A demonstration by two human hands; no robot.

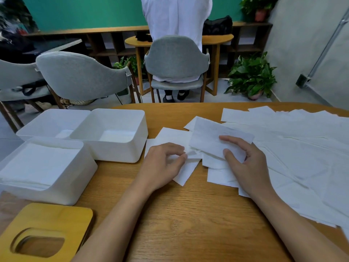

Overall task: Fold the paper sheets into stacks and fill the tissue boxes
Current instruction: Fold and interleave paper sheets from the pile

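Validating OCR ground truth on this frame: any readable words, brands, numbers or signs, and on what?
None: no text can be read anywhere in the head view.
tissue boxes: plain white walls, no label or brand.
wooden lid: bare wood, no marking.
paper sheets: blank white, no print.

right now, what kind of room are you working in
Probably a cafe or office lounge: small wooden tables with grey padded chairs, potted plants on the floor, and low wooden shelving along a green wall.
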